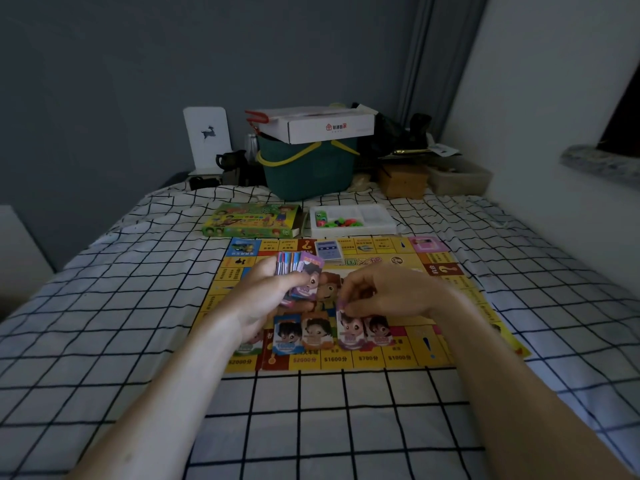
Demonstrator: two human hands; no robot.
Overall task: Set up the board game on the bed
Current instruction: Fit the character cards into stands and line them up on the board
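Across the checked bed (pixel 311 410) lay the game board (pixel 460 282), where the left hand (pixel 266 296) gripped the card stack (pixel 299 271) just left of the right hand (pixel 377 292), whose grip pinched one card (pixel 348 332) upright onto the near row.

Yellow board (pixel 460 289), white black-checked bedsheet (pixel 311 410), teal basket (pixel 308 174).

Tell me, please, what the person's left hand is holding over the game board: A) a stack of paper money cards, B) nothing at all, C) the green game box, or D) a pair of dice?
A: the left hand grips a fanned stack of paper money cards above the game board, thumb across the top card.
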